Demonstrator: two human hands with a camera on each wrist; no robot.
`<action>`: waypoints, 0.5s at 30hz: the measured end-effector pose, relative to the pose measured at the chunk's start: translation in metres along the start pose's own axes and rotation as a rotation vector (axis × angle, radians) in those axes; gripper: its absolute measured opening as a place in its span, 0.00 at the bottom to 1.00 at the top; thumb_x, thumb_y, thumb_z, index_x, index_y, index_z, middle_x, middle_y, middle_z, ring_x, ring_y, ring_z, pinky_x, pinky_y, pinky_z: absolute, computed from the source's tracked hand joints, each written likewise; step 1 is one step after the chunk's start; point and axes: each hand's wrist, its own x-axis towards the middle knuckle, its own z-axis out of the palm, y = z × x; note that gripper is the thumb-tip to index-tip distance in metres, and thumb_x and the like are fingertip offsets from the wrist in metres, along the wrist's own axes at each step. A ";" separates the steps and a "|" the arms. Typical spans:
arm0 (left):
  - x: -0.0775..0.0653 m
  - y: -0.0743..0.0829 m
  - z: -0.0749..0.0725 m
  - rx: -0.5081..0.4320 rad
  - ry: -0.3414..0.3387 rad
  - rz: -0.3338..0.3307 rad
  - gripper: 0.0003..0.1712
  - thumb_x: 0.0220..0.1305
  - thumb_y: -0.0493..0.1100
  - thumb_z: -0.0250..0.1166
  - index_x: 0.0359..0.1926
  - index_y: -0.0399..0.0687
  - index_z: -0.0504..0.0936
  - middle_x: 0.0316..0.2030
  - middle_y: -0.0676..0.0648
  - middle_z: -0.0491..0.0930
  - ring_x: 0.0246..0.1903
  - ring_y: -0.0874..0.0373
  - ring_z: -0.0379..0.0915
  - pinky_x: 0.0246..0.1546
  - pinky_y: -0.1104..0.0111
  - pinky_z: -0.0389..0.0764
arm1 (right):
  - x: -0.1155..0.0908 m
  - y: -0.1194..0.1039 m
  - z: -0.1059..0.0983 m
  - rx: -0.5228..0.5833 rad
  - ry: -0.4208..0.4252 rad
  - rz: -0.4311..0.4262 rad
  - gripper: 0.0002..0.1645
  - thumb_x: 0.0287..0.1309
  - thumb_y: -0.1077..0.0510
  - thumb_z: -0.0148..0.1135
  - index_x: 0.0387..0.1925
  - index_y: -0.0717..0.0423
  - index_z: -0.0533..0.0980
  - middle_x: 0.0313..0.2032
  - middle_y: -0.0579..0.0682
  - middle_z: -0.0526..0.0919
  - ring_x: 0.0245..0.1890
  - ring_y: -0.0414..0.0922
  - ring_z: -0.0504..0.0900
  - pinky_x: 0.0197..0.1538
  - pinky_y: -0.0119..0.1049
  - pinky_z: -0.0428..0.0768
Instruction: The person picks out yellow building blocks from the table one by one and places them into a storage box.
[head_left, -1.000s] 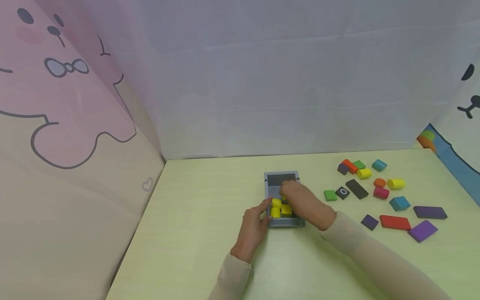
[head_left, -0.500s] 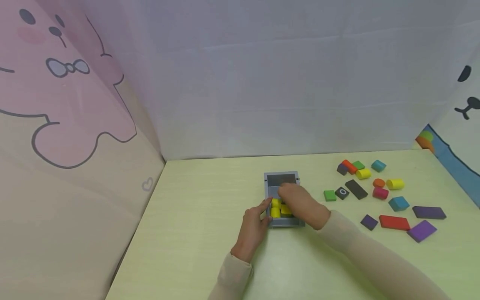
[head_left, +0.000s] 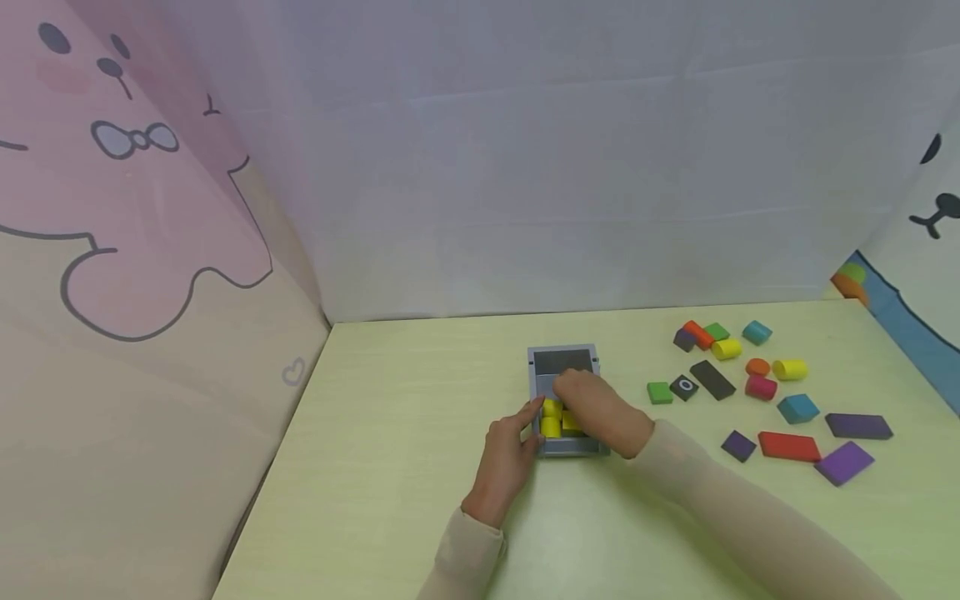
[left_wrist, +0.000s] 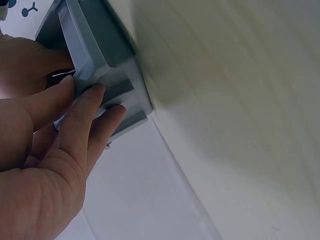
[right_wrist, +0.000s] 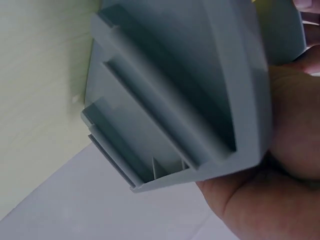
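A small grey open box (head_left: 573, 447) stands upright on the table, with several yellow blocks (head_left: 551, 427) in its near half. My left hand (head_left: 504, 458) grips the box's left wall; in the left wrist view its fingers (left_wrist: 80, 122) lie along the outer side, close to the rim. Over the right rim reaches my right hand (head_left: 600, 408), its curled fingers down inside the box above the yellow blocks. Its fingertips are hidden, and I cannot tell whether they pinch a block. The right wrist view shows the ridged outer side of the box (right_wrist: 160, 95) beside that hand.
Loose coloured blocks lie on the right of the table, among them a red plank (head_left: 789, 446), a purple block (head_left: 844, 463), a dark plank (head_left: 712, 380), a green square (head_left: 660, 392) and a yellow cylinder (head_left: 791, 369). A pale curtain (head_left: 525, 167) hangs behind the table.
My right hand has shifted slightly left inside the box, and a yellow block glimpsed under its fingers is now hidden. My left hand and the loose blocks stay put.
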 end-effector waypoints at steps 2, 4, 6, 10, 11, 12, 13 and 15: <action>-0.001 0.000 0.000 -0.002 -0.002 0.002 0.36 0.66 0.25 0.69 0.73 0.43 0.76 0.69 0.40 0.77 0.69 0.44 0.73 0.68 0.51 0.76 | 0.000 0.000 0.001 -0.003 0.002 -0.001 0.08 0.61 0.74 0.71 0.34 0.63 0.79 0.32 0.55 0.82 0.33 0.47 0.78 0.47 0.46 0.87; -0.001 0.000 -0.001 -0.003 -0.003 0.003 0.36 0.66 0.25 0.69 0.74 0.43 0.75 0.69 0.40 0.76 0.69 0.44 0.73 0.68 0.51 0.76 | 0.000 0.000 0.002 -0.011 0.008 -0.008 0.08 0.60 0.74 0.71 0.34 0.63 0.79 0.32 0.55 0.82 0.33 0.47 0.79 0.47 0.46 0.87; -0.001 0.001 -0.001 -0.005 -0.005 0.006 0.36 0.66 0.25 0.68 0.74 0.43 0.75 0.69 0.40 0.76 0.69 0.44 0.73 0.68 0.51 0.76 | 0.001 0.001 0.002 -0.010 0.009 -0.009 0.08 0.61 0.74 0.70 0.35 0.63 0.79 0.32 0.55 0.82 0.33 0.48 0.79 0.48 0.46 0.87; -0.001 0.001 -0.001 -0.002 -0.008 0.008 0.36 0.66 0.25 0.68 0.74 0.43 0.75 0.69 0.39 0.76 0.69 0.44 0.73 0.68 0.51 0.76 | 0.002 0.001 0.003 -0.012 0.002 -0.015 0.08 0.61 0.74 0.70 0.35 0.63 0.79 0.32 0.55 0.82 0.33 0.47 0.79 0.48 0.47 0.87; -0.001 0.002 -0.001 -0.001 -0.008 0.008 0.36 0.66 0.25 0.69 0.74 0.43 0.75 0.69 0.39 0.76 0.69 0.44 0.73 0.68 0.51 0.76 | 0.003 0.001 0.004 -0.011 -0.002 -0.015 0.08 0.61 0.74 0.70 0.35 0.63 0.79 0.32 0.55 0.82 0.33 0.47 0.78 0.48 0.46 0.86; -0.001 0.002 -0.001 0.000 -0.007 0.007 0.36 0.66 0.25 0.69 0.74 0.43 0.75 0.69 0.39 0.76 0.69 0.44 0.73 0.68 0.51 0.76 | 0.003 0.001 0.004 -0.009 -0.006 -0.014 0.08 0.61 0.74 0.70 0.35 0.63 0.79 0.32 0.55 0.82 0.33 0.47 0.78 0.47 0.46 0.86; -0.001 0.002 -0.001 0.000 -0.008 0.005 0.36 0.66 0.25 0.69 0.74 0.43 0.75 0.69 0.39 0.76 0.69 0.44 0.73 0.68 0.51 0.76 | 0.004 0.001 0.004 -0.009 -0.007 -0.015 0.08 0.61 0.74 0.70 0.35 0.63 0.80 0.32 0.54 0.82 0.32 0.47 0.78 0.47 0.45 0.86; -0.001 0.002 -0.001 -0.001 -0.008 0.001 0.36 0.66 0.25 0.69 0.74 0.43 0.75 0.69 0.39 0.76 0.69 0.44 0.73 0.68 0.51 0.76 | 0.004 0.001 0.005 -0.008 -0.008 -0.015 0.08 0.61 0.75 0.70 0.35 0.63 0.80 0.32 0.54 0.82 0.32 0.47 0.78 0.45 0.45 0.86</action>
